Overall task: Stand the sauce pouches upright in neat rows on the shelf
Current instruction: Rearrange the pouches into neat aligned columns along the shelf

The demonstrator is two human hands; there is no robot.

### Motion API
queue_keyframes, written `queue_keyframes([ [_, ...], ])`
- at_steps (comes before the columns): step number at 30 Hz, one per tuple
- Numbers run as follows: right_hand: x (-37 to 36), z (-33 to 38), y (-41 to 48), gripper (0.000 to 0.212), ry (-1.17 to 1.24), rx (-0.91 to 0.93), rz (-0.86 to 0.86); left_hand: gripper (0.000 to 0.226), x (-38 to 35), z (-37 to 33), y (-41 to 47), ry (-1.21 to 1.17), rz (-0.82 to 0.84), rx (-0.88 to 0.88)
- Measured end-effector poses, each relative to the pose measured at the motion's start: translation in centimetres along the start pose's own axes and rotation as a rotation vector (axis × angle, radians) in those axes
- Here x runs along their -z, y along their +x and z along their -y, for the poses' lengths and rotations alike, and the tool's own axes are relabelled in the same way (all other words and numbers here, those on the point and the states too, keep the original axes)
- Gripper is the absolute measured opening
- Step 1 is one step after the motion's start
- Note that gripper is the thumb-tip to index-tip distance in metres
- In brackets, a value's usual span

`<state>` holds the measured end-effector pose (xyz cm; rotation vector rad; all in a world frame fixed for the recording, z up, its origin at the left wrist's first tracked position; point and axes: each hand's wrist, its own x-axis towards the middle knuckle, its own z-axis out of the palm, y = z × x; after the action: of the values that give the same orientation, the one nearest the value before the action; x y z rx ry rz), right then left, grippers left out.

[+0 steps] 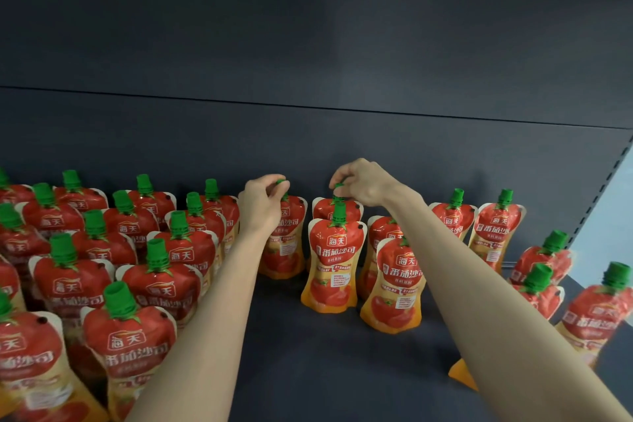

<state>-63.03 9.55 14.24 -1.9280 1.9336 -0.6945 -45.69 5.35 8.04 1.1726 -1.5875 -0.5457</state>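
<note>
Red and orange tomato sauce pouches with green caps stand on a dark shelf. My left hand pinches the green cap of a back-row pouch standing against the rear panel. My right hand pinches the cap of the neighbouring back-row pouch, which stands behind another upright pouch. Both held pouches are upright. My right forearm hides part of two pouches in the middle.
Several tidy rows of pouches fill the left side. Looser pouches stand at the back right, more near the perforated right upright. An orange pouch corner shows under my right arm. Bare shelf lies between my forearms.
</note>
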Motion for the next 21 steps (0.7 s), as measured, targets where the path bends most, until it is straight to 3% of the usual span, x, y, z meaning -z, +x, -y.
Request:
queue_keyframes([
  [21, 0.3, -0.43, -0.28, 0.012, -0.007, -0.015, -0.022, 0.026, -0.47, -0.04, -0.44, -0.053, -0.036, -0.022],
])
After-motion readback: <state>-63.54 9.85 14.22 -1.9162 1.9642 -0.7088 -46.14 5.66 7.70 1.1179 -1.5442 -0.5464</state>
